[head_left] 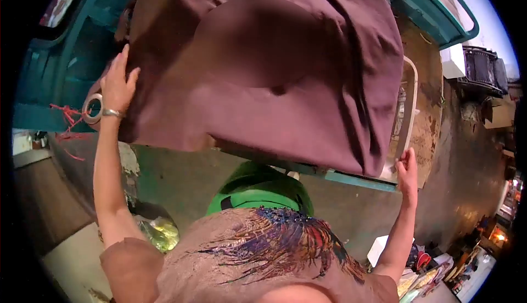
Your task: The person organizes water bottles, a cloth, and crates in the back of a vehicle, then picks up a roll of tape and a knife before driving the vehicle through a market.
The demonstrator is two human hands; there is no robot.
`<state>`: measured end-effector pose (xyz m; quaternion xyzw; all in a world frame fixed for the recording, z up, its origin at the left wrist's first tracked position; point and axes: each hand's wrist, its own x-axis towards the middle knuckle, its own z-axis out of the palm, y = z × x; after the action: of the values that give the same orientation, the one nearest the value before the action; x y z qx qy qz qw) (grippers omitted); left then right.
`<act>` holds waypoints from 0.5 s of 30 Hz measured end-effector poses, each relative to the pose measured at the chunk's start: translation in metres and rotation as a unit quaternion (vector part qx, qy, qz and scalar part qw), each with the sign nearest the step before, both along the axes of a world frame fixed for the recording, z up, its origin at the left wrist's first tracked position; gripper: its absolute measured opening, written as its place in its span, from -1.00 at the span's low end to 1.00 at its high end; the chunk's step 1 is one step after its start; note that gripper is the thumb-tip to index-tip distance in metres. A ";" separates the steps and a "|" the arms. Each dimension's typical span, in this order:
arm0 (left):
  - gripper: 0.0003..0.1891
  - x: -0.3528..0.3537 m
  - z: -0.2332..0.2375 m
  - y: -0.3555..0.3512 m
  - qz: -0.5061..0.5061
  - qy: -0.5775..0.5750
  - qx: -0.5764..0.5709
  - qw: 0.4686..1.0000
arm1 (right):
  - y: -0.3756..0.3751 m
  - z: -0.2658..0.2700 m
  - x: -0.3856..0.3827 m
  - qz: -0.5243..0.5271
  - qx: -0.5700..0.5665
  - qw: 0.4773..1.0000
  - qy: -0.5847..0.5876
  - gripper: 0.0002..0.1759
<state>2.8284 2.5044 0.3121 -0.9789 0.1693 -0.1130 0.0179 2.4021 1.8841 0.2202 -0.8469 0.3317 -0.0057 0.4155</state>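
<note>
A wide mauve-brown cloth is spread over a teal metal frame, with folds running down its right side. My left hand lies at the cloth's left edge, fingers stretched and thumb apart. Beside that wrist is a roll of tape, near some red string. My right hand is beyond the cloth's lower right corner, at the near end of a pale-rimmed tray. Its fingers are curled together; whether they grip the rim or something small cannot be seen.
Brown cardboard lies right of the cloth. Green fabric shows below the cloth's front edge. A clear bag with yellow-green contents is on the floor at lower left. Boxes and a black chair-like object stand at far right.
</note>
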 end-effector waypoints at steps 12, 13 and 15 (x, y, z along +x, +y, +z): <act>-0.20 -0.229 -0.062 -0.258 -0.435 0.124 -0.020 0.892 | 0.017 -0.009 -0.030 0.009 0.113 0.981 -0.156 -0.76; -0.23 -0.234 -0.077 -0.275 -0.452 0.109 -0.005 0.885 | 0.030 -0.009 -0.044 -0.027 0.162 0.962 -0.217 -0.70; -0.27 -0.230 -0.090 -0.299 -0.435 0.178 0.014 0.883 | 0.044 -0.027 -0.094 -0.071 0.195 0.955 -0.211 -0.66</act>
<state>2.5984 2.2053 0.2220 -0.8104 0.5797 0.0694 -0.0495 2.3084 1.9278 0.1931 -0.7030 0.2906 -0.1491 0.6318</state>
